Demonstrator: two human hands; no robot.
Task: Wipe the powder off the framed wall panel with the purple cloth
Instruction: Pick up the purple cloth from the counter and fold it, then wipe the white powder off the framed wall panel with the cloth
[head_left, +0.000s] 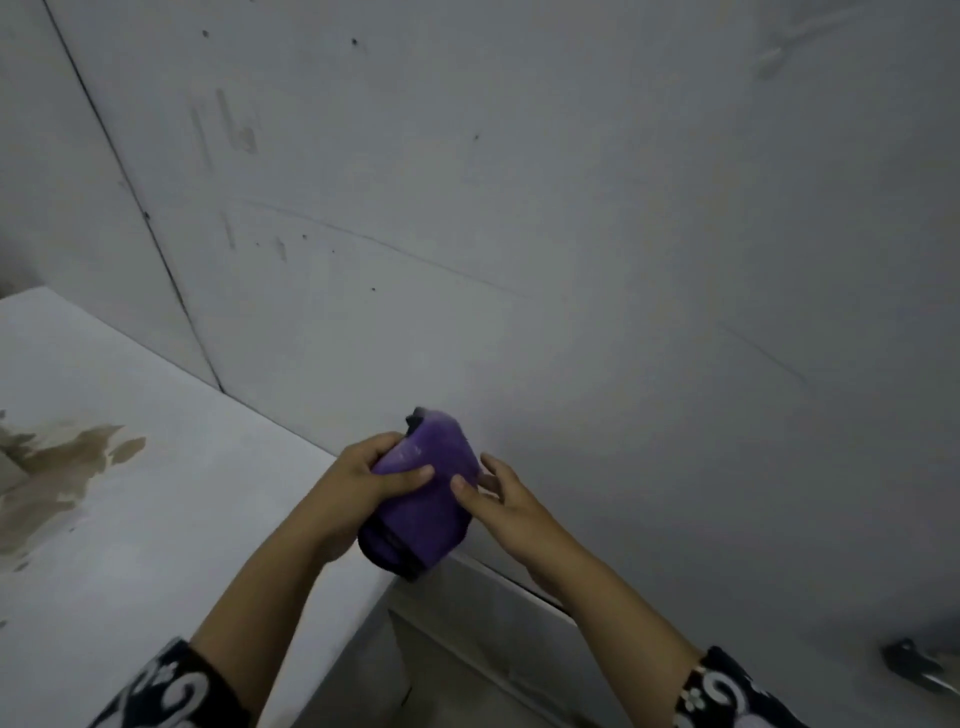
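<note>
left hand (363, 480) clenched round fuzzy purple cloth (423, 493), bunched into a roll | right hand (501, 499) loose, fingertips touching it | matte grey wall (571, 208) behind

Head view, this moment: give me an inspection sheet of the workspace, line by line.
Surface: white ledge at left, with a brown stain.
Job's things: purple cloth bunched between both hands, off the wall; grey wall panel shows scuffs, dark specks and faint lines; no frame or powder can be made out.
Clutter: small dark object at lower right, too blurred to identify.
Grippers: left hand grips the cloth; right hand touches it with thumb and fingertips.
Cables: nothing seen.
Surroundings: patterned black-and-white sleeves on both arms.
</note>
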